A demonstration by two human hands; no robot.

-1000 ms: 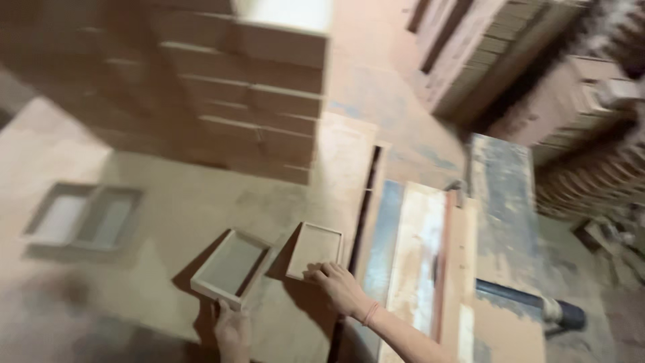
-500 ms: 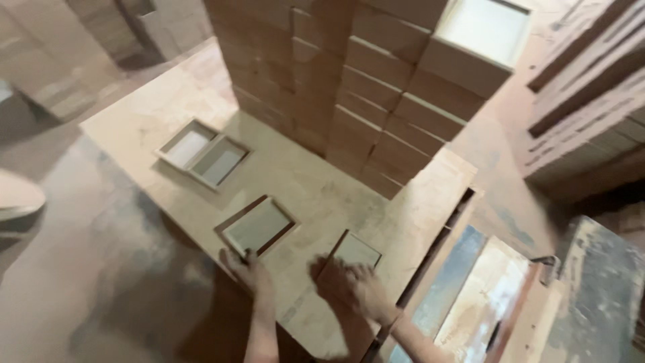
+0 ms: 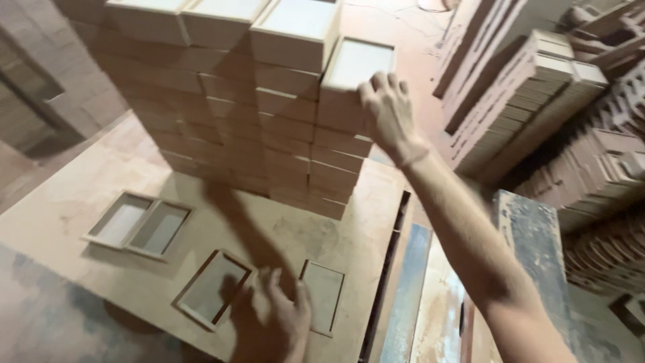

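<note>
Reaching up, the right hand clamps its grip on the top tray of the stack (best lifted level, clear of its neighbours), while below the stack the left hand hovers, fingers apart, over the tabletop.

Pale tan wooden trays; beige table

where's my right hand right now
In the head view, upper middle: your right hand grips the top wooden box at the right end of the tall box stack.
</note>
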